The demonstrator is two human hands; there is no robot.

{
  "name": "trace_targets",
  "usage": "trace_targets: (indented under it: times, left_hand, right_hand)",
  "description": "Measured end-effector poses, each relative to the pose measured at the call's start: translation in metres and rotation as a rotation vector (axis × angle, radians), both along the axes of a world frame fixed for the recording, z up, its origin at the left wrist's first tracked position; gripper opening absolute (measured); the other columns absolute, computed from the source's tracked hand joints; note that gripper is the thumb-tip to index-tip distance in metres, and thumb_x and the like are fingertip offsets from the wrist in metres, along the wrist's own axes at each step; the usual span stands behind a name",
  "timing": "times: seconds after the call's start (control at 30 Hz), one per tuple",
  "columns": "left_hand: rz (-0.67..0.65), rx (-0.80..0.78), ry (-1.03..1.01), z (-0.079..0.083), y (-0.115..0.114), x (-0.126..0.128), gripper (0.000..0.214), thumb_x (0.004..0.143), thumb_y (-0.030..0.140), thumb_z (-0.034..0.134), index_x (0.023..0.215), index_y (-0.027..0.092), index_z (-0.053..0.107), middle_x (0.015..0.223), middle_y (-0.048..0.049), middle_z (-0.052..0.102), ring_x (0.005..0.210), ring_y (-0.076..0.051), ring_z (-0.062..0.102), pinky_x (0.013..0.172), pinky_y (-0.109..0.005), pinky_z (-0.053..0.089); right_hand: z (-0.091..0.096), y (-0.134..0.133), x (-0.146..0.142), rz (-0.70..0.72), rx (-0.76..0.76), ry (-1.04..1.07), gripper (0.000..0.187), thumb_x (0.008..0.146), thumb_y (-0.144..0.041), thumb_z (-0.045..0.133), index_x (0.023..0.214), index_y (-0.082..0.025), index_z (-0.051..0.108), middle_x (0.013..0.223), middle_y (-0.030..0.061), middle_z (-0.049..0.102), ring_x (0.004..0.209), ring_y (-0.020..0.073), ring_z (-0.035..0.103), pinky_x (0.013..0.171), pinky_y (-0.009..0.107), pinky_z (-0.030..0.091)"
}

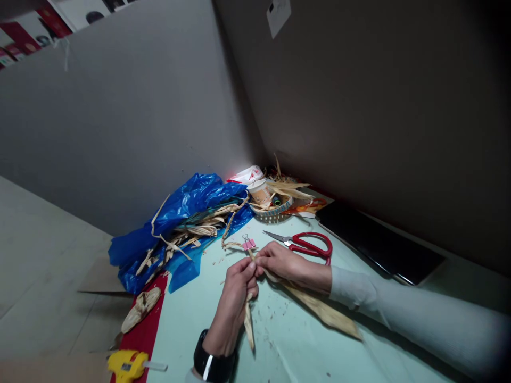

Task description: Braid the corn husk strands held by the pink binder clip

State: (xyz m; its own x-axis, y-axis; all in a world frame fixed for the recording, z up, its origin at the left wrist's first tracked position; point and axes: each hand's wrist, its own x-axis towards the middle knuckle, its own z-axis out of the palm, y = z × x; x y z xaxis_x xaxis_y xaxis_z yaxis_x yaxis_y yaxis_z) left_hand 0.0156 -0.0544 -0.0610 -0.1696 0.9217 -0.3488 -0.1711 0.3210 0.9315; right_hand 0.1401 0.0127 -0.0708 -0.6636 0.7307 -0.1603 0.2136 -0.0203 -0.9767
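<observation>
My left hand [236, 294] and my right hand [284, 261] meet over the pale green table [279, 346], both closed on strips of dried corn husk [319, 308]. One strip hangs down from my left hand [249, 324]; a longer, wider one trails to the right under my right wrist. A pink binder clip [248, 243] grips the far end of the husk braid just beyond my fingers. A black watch [209, 364] sits on my left wrist.
Red-handled scissors [307, 244] lie right behind my right hand. A blue plastic bag [179, 223] holds loose husks at the left. A small woven basket [275, 210] with a cup stands in the corner. A yellow glue gun [128, 364] lies at bottom left, a dark flat panel [379, 242] at right.
</observation>
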Motion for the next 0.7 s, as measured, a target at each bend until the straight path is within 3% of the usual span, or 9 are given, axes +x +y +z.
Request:
trace_targets:
  times: [0.2, 0.3, 0.4, 0.53, 0.7]
  left_hand:
    - [0.045, -0.006, 0.073, -0.006, 0.002, 0.001, 0.026, 0.061, 0.037, 0.071, 0.061, 0.013, 0.06, 0.049, 0.0064, 0.044, 0.036, -0.001, 0.018, 0.036, -0.019, 0.01]
    - [0.111, -0.007, 0.144, -0.011, 0.0, 0.004, 0.031, 0.063, 0.038, 0.068, 0.048, 0.017, 0.051, 0.037, 0.0104, 0.029, 0.034, -0.002, 0.016, 0.037, -0.02, 0.008]
    - [0.189, 0.003, 0.221, -0.016, -0.002, 0.007, 0.035, 0.065, 0.036, 0.066, 0.043, 0.018, 0.046, 0.034, 0.0104, 0.026, 0.035, -0.004, 0.016, 0.039, -0.021, 0.008]
    - [0.23, 0.022, 0.281, -0.018, -0.004, 0.01, 0.029, 0.065, 0.029, 0.064, 0.042, 0.016, 0.053, 0.037, 0.0071, 0.035, 0.04, -0.006, 0.026, 0.043, -0.02, 0.015]
    - [0.22, 0.055, 0.291, -0.017, -0.003, 0.012, 0.023, 0.064, 0.029, 0.062, 0.046, 0.015, 0.059, 0.041, 0.0048, 0.044, 0.043, -0.007, 0.03, 0.044, -0.022, 0.018]
  right_hand:
    - [0.008, -0.003, 0.006, 0.056, 0.238, -0.134, 0.021, 0.082, -0.014, 0.051, 0.064, -0.013, 0.062, 0.061, 0.0017, 0.058, 0.06, 0.0124, 0.049, 0.056, 0.023, 0.032]
    - [0.009, -0.014, 0.015, 0.031, 0.528, -0.257, 0.017, 0.086, -0.014, 0.05, 0.076, -0.013, 0.063, 0.077, 0.0071, 0.062, 0.073, 0.0162, 0.052, 0.063, 0.026, 0.033]
    - [0.005, -0.021, 0.02, 0.075, 0.816, -0.433, 0.021, 0.091, -0.017, 0.046, 0.079, -0.014, 0.062, 0.078, 0.0081, 0.061, 0.072, 0.0171, 0.052, 0.064, 0.028, 0.032]
    - [0.002, -0.016, 0.022, 0.141, 0.948, -0.547, 0.019, 0.09, -0.017, 0.048, 0.079, -0.015, 0.063, 0.077, 0.0072, 0.059, 0.066, 0.0163, 0.05, 0.061, 0.03, 0.027]
    - [0.011, -0.015, 0.023, 0.116, 1.034, -0.59, 0.022, 0.09, -0.022, 0.047, 0.077, -0.014, 0.063, 0.076, 0.0083, 0.059, 0.064, 0.0167, 0.05, 0.058, 0.032, 0.025]
